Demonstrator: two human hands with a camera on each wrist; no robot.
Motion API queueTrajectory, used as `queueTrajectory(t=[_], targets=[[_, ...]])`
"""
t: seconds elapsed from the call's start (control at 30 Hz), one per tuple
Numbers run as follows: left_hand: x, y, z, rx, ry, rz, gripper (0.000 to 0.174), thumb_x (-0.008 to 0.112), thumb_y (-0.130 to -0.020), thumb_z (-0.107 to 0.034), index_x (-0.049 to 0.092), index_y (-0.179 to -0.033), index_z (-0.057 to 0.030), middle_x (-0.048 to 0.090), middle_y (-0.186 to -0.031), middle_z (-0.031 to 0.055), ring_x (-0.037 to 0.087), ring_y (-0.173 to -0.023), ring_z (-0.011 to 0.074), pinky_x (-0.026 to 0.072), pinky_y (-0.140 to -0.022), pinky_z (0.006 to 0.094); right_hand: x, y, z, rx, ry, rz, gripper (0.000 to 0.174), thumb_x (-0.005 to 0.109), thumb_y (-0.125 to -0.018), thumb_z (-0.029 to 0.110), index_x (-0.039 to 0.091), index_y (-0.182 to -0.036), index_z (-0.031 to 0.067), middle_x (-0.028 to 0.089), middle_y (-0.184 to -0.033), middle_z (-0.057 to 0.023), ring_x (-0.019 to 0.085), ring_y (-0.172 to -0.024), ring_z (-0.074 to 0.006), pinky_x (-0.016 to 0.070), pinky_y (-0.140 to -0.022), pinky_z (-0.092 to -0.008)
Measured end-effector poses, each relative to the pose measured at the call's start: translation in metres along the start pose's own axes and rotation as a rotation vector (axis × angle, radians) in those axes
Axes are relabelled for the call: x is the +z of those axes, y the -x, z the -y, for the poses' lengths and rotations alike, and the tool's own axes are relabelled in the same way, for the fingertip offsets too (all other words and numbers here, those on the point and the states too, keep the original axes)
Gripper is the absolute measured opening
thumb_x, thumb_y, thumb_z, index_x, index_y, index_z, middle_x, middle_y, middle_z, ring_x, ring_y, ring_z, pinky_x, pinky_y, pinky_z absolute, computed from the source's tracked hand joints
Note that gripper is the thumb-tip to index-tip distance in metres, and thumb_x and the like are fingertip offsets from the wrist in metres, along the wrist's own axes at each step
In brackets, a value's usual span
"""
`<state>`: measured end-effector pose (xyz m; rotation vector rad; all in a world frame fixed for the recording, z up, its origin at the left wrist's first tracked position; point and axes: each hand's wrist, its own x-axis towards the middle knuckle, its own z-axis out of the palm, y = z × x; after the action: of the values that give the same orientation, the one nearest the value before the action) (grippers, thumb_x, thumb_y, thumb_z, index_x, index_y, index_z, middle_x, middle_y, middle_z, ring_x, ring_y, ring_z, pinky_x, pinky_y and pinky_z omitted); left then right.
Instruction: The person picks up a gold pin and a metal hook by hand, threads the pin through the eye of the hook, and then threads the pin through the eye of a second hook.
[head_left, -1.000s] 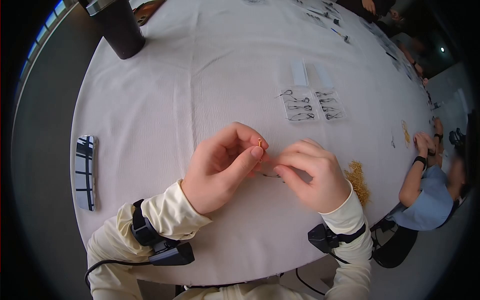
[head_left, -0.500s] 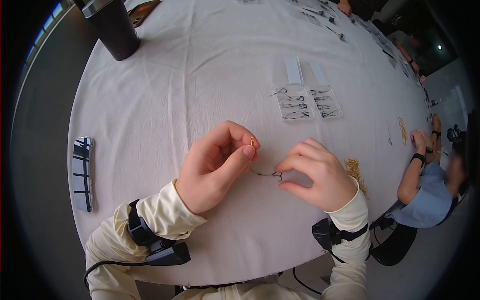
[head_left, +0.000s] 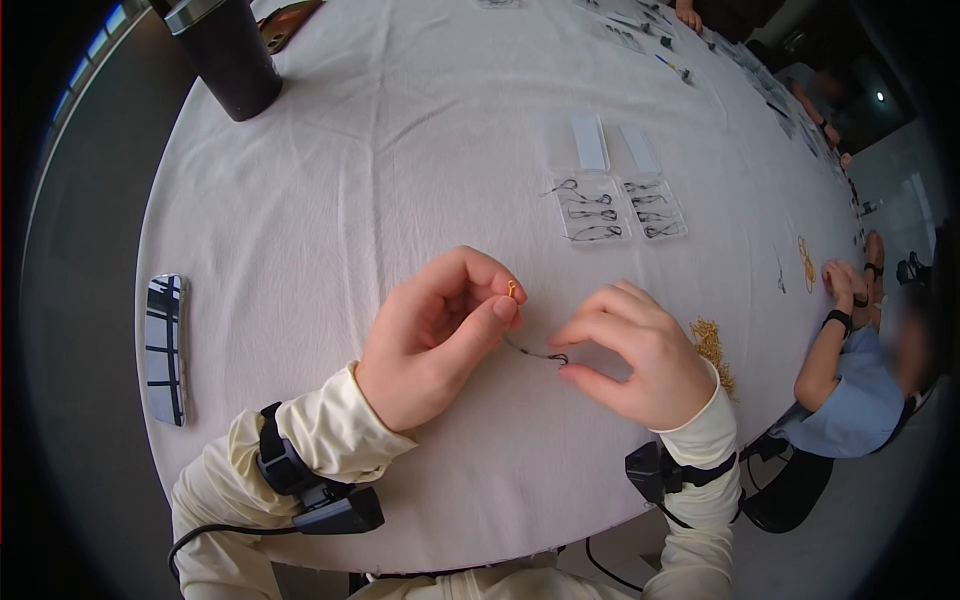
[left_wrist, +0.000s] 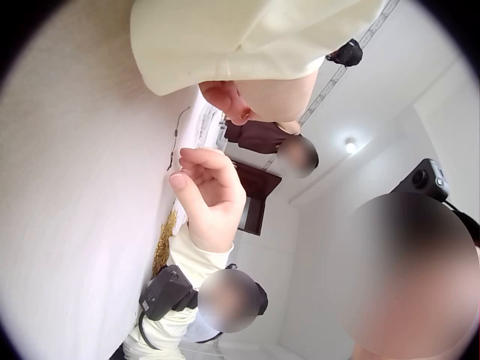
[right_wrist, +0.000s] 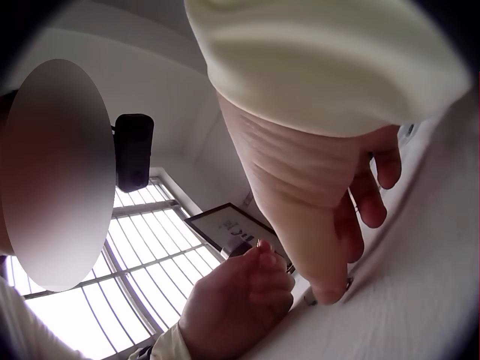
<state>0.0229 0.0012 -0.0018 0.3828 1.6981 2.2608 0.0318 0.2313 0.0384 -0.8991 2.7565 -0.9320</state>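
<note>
- The left hand pinches a small gold metal piece with a looped end between thumb and fingers, above the white-clothed round table, towards its near edge.
- A thin dark line with a hook extends from beneath that grip towards the right hand, whose fingers are parted; contact is unclear.
- A gold-coloured pile lies near the table's right edge.
</note>
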Motion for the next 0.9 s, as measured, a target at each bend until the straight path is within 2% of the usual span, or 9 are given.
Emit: queueTrajectory(t=[0.1, 0.43, 0.5, 0.53, 0.63, 0.7, 0.9], targets=[[0.000, 0.001, 0.001, 0.010, 0.017, 0.002, 0.010, 0.057, -0.103, -0.016, 0.058, -0.104, -0.0068, 0.063, -0.094, 0.0011, 0.052, -0.077, 0.0054, 0.0443, -0.069, 0.0221, 0.016, -0.002, 0.007, 0.035, -0.002, -0.103, 0.018, 0.079, -0.074, 0.009, 0.068, -0.089, 0.0077, 0.061, -0.088, -0.0024, 0.059, -0.087, -0.0232, 0.0459, -0.082, -0.0365], [-0.002, -0.001, 0.001, 0.004, 0.033, 0.021, 0.008, 0.059, -0.102, -0.011, 0.061, -0.106, -0.0044, 0.063, -0.102, -0.0009, 0.052, -0.084, 0.0044, 0.0439, -0.071, 0.0221, 0.037, -0.014, 0.007, -0.028, 0.092, -0.230, 0.012, 0.076, -0.076, 0.003, 0.066, -0.083, 0.0075, 0.060, -0.082, -0.0025, 0.058, -0.082, -0.0235, 0.0441, -0.076, -0.0365], [-0.003, -0.001, 0.000, -0.023, 0.031, 0.033, 0.007, 0.060, -0.100, -0.009, 0.061, -0.106, -0.0038, 0.063, -0.102, -0.0003, 0.053, -0.087, 0.0050, 0.0446, -0.075, 0.0223, 0.030, -0.014, 0.009, 0.045, -0.096, -0.330, 0.011, 0.074, -0.079, 0.000, 0.066, -0.083, 0.0060, 0.061, -0.080, -0.0032, 0.057, -0.077, -0.0227, 0.0452, -0.071, -0.0342], [-0.003, -0.001, 0.000, -0.023, 0.029, 0.030, 0.007, 0.060, -0.100, -0.009, 0.061, -0.106, -0.0038, 0.063, -0.102, -0.0003, 0.053, -0.087, 0.0050, 0.0446, -0.075, 0.0223, 0.025, -0.014, 0.014, 0.071, -0.137, -0.367, 0.010, 0.074, -0.081, -0.001, 0.067, -0.084, 0.0046, 0.063, -0.080, -0.0034, 0.057, -0.073, -0.0198, 0.0457, -0.066, -0.0314], [-0.003, -0.001, 0.001, -0.022, 0.032, 0.028, 0.007, 0.062, -0.099, -0.007, 0.061, -0.106, -0.0032, 0.063, -0.103, 0.0003, 0.055, -0.090, 0.0061, 0.0452, -0.080, 0.0230, 0.022, -0.012, 0.013, 0.079, -0.246, -0.460, 0.008, 0.074, -0.083, 0.000, 0.068, -0.086, 0.0039, 0.064, -0.082, -0.0031, 0.056, -0.074, -0.0171, 0.0458, -0.064, -0.0295], [-0.003, -0.001, -0.001, -0.049, 0.017, 0.046, 0.007, 0.062, -0.099, -0.006, 0.061, -0.106, -0.0027, 0.064, -0.103, 0.0011, 0.056, -0.093, 0.0069, 0.0457, -0.084, 0.0240, 0.022, -0.011, 0.014, 0.083, -0.272, -0.469, 0.007, 0.074, -0.084, 0.001, 0.068, -0.087, 0.0034, 0.064, -0.082, -0.0033, 0.056, -0.074, -0.0160, 0.0456, -0.066, -0.0286], [-0.003, -0.001, 0.001, -0.026, 0.001, 0.053, 0.008, 0.062, -0.099, -0.006, 0.063, -0.106, -0.0017, 0.065, -0.103, 0.0020, 0.058, -0.096, 0.0080, 0.0468, -0.087, 0.0250, 0.023, -0.011, 0.014, 0.079, -0.286, -0.478, 0.007, 0.074, -0.084, 0.000, 0.069, -0.088, 0.0035, 0.064, -0.082, -0.0033, 0.057, -0.074, -0.0158, 0.0456, -0.066, -0.0283]])
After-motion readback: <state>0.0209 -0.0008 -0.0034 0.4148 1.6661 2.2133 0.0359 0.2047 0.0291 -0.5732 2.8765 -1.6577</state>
